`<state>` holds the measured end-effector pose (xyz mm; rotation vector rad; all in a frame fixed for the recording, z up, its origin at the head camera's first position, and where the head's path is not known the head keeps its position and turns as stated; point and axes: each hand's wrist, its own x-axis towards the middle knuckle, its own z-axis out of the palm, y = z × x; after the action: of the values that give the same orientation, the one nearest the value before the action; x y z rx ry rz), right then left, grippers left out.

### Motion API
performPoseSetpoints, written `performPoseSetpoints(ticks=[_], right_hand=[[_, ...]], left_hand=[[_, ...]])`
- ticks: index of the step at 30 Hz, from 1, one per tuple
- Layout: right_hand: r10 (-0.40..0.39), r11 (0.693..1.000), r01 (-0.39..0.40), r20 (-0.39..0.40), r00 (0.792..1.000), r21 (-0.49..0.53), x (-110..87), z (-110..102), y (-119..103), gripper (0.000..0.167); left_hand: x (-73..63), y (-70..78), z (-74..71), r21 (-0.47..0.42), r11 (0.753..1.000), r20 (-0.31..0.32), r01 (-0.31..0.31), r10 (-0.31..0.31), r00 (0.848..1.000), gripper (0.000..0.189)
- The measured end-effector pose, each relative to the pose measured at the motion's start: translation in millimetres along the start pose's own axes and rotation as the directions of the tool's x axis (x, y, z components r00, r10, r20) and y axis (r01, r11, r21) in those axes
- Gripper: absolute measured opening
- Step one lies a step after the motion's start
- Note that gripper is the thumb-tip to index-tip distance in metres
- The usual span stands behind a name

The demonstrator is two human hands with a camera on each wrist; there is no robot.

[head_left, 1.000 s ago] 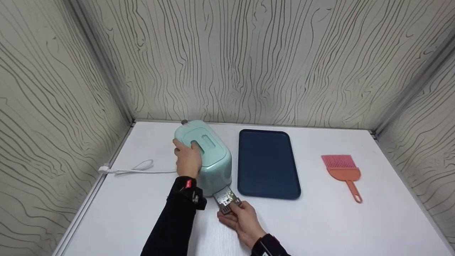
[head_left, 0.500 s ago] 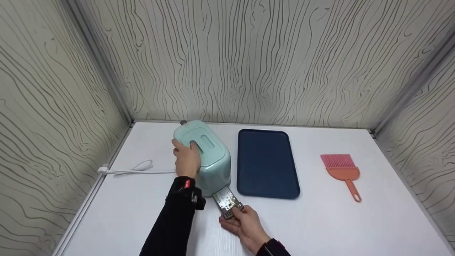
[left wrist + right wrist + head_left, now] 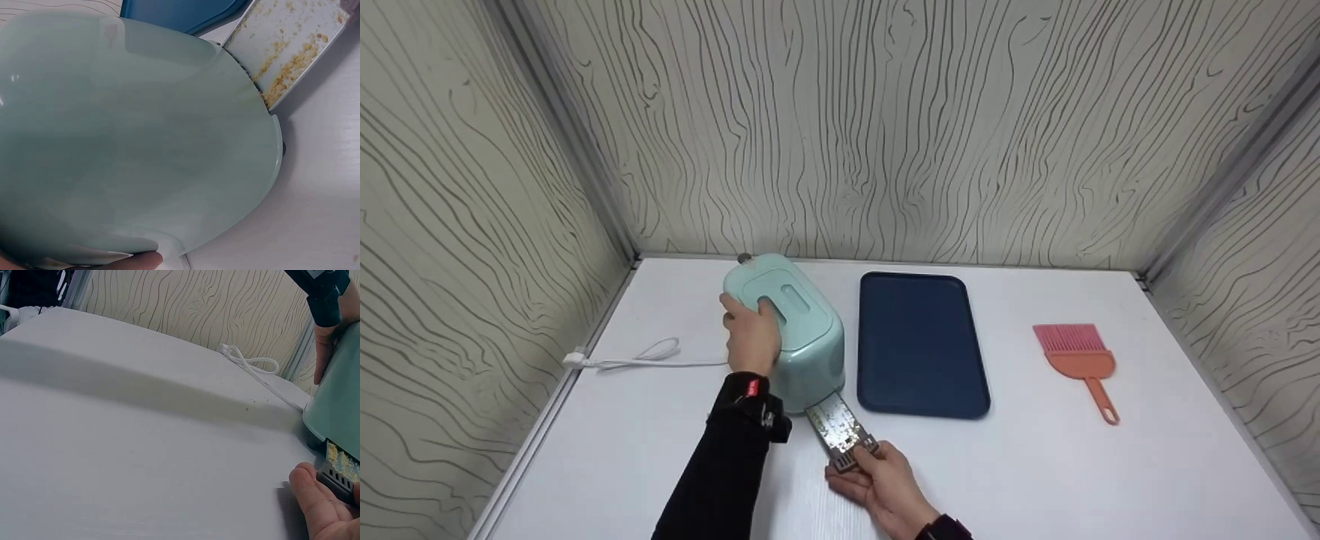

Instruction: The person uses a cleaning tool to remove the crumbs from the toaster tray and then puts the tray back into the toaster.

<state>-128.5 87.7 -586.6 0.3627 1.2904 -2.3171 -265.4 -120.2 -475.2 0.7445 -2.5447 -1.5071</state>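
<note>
- Crumb tray (image 3: 836, 426), with its vented grey front, juts from the base of the mint-green toaster (image 3: 814, 375) on the end nearest you; its inner end is out of sight, apparently still inside.
- More of it shows than a second ago: it has slid outward and a little lower in the head view, so the work in hand looks like drawing it out, partway done.
- Yellowish crumbs (image 3: 289, 70) lie loose along it, thickest at one side; tilting could spill them.
- Your right hand (image 3: 877, 484) pinches the front, thumb above, fingers beneath.
- Your left hand (image 3: 754, 337) grips the toaster, thumb at a slot on top, fingers over the left side; the toaster has stayed put.
- Farther out, a dark blue tray (image 3: 922, 345) lies just right of the toaster, an orange brush with pink bristles (image 3: 1086, 365) well beyond it, and a white cord (image 3: 682, 365) to the left, all on the white table (image 3: 1035, 480).
</note>
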Motion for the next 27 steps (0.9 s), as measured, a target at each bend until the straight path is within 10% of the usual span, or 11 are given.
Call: performPoseSetpoints(ticks=[27], right_hand=[[-0.029, 0.999, 0.027, 0.062, 0.998, 0.026, -17.9, -16, 3, 0.023]], left_hand=[[1.0, -1.8, -0.1, -0.029, 1.0, 0.005, -0.01, 0.01, 1.0, 0.078]])
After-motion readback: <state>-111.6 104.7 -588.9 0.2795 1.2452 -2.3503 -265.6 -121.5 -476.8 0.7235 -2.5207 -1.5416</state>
